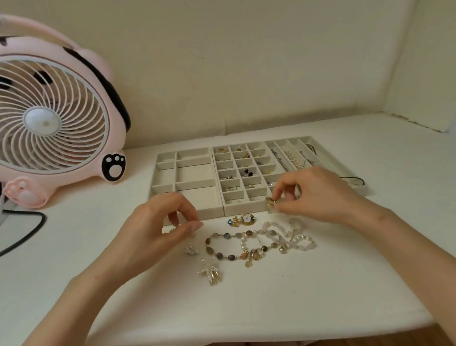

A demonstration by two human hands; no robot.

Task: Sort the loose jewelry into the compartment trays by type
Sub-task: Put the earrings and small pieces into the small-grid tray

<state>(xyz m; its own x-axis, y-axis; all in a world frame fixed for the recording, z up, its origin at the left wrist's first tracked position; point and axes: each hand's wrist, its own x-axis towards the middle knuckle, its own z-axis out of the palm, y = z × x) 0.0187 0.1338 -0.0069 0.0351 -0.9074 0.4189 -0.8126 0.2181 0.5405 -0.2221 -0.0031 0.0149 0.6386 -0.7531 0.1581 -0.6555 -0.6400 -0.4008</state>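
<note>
Before the trays (242, 208), sorting is about half done: earrings (246, 173) and chains (293, 159) fill cells, while bracelets (226, 234), brooch (245, 219) and starfish clip (207, 269) lie loose. Right hand (309, 195) pinches a gold piece (270, 202) at the trays' near edge. Left hand (153, 229) has its fingertips together — on what, cannot be told.

trays (194, 213) behind bracelets (238, 245) | fan (36, 120) far left | on table (346, 273)

Three trays (211, 212) side by side; grid tray (239, 208) holds earrings. Before trays, loose: beaded bracelets (238, 245), starfish brooch (208, 269), flower pendant (244, 219). Gold piece (270, 202) pinched by right hand (312, 197).
</note>
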